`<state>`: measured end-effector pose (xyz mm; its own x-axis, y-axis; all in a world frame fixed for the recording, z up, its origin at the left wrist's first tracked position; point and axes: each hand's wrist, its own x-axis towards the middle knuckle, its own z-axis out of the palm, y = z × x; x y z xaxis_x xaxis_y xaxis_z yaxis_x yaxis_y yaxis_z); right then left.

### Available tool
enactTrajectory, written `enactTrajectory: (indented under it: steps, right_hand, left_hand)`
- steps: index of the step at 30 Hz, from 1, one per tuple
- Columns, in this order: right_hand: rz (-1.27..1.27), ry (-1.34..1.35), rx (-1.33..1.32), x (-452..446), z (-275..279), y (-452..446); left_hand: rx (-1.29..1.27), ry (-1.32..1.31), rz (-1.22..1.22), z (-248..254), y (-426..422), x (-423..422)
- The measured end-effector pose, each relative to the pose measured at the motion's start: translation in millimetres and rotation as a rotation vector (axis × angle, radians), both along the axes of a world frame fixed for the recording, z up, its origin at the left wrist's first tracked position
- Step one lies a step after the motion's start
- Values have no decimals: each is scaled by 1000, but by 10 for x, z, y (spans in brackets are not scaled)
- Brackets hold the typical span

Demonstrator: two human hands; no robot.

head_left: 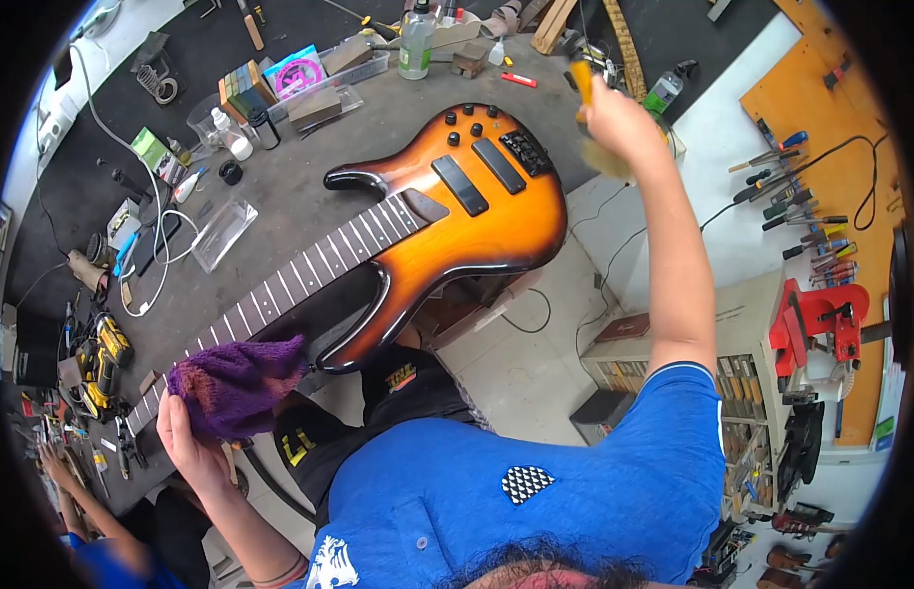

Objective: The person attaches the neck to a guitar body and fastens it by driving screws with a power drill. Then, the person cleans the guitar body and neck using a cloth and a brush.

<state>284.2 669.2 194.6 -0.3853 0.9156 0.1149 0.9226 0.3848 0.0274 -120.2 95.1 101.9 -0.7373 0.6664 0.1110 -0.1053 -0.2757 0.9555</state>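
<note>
A sunburst electric bass guitar [496, 221] lies across the dark workbench, its neck running down to the left and no strings visible over the frets. My left hand [187, 442] grips a purple cloth [236, 388] at the lower part of the neck, with the cloth draped over the fretboard. Past the body's right end, my right hand [619, 123] is raised and closed around what looks like a yellow-handled brush [583, 80]. Pale, blurred bristles show below that hand, apart from the guitar.
Bottles, small boxes and a clear plastic tray [224, 236] sit on the workbench [310, 187]. A yellow drill [106, 358] stands at the left. Another person's hands [59, 469] show at lower left. Screwdrivers [820, 236] hang on an orange board at right, above a drawer cabinet [673, 339].
</note>
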Motion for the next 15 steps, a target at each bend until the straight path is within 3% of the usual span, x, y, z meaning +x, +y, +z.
enactTrajectory:
  steps: [3,5,7,10,11,13,15]
  right_hand:
    - [218,757,245,59,-378,345]
    - [308,1007,171,-21,-707,458]
    - [223,742,-25,90,-893,597]
    - [62,149,-234,528,-253,444]
    - [-2,151,-208,556,-126,279]
    - [32,532,-71,643,-281,306]
    - [117,1254,-275,556,-649,307]
  left_hand:
    - [33,-108,13,-82,-33,-66]
    - [50,-135,19,-196,-39,-135]
    - [45,-100,32,-279,-47,-185]
    - [112,-133,-84,-197,-155,-180]
    - [165,-207,-61,-225,-209,-184]
    - [272,-359,-21,-320,-301,-235]
    - [353,-363,-126,-399,-265,-319]
